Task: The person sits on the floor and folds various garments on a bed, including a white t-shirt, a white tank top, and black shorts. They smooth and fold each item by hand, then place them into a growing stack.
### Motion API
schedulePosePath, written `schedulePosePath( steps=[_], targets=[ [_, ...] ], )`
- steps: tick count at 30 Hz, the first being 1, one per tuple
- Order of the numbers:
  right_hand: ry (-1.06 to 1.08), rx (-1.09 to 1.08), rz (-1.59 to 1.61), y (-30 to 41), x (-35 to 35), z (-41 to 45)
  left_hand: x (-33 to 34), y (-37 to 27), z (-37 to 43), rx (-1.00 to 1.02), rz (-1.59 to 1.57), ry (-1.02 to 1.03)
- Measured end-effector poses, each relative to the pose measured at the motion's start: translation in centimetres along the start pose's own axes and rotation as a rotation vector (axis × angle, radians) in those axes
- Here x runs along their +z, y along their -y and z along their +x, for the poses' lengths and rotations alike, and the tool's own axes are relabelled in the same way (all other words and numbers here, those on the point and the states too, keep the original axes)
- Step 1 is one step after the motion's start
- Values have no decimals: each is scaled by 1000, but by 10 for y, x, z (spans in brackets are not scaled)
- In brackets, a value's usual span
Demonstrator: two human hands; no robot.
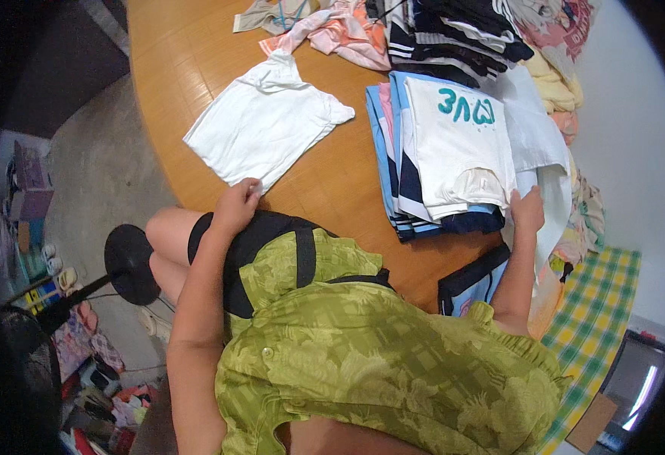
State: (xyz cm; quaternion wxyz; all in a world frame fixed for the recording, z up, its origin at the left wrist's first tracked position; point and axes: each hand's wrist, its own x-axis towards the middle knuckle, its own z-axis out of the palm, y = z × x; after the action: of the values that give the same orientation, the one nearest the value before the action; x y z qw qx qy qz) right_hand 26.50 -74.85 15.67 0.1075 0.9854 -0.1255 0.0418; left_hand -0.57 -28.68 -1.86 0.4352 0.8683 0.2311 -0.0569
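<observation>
A white garment [264, 122] lies spread out, partly creased, on the wooden table. My left hand [238, 206] pinches its near corner between thumb and fingers at the table's edge. To the right stands a stack of folded clothes [392, 165] in light blue, navy and white. On top of it is a folded white T-shirt [460, 148] with green lettering, its collar towards me. My right hand [528, 211] touches the near right corner of this stack, beside a draped white cloth [551, 193]. Its fingertips are partly hidden, so a grip there is unclear.
Behind the stack rises a pile of dark clothes [452, 40]. A pink and orange garment [347, 34] lies at the far side. A blue and navy folded piece [474, 284] rests near my right forearm. At right hangs a green-yellow checked cloth [600, 301]. A black round stand base [130, 264] is on the floor.
</observation>
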Motion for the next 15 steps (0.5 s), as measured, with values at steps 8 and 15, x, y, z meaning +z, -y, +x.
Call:
schedulePosePath(
  steps=[8,15],
  targets=[
    [-444,-848,318,137,-6,5,-13,-5,-26,149,128,-263],
    [-316,-908,150,196,106,14,-55,48,-70,-41,399,-556]
  ],
)
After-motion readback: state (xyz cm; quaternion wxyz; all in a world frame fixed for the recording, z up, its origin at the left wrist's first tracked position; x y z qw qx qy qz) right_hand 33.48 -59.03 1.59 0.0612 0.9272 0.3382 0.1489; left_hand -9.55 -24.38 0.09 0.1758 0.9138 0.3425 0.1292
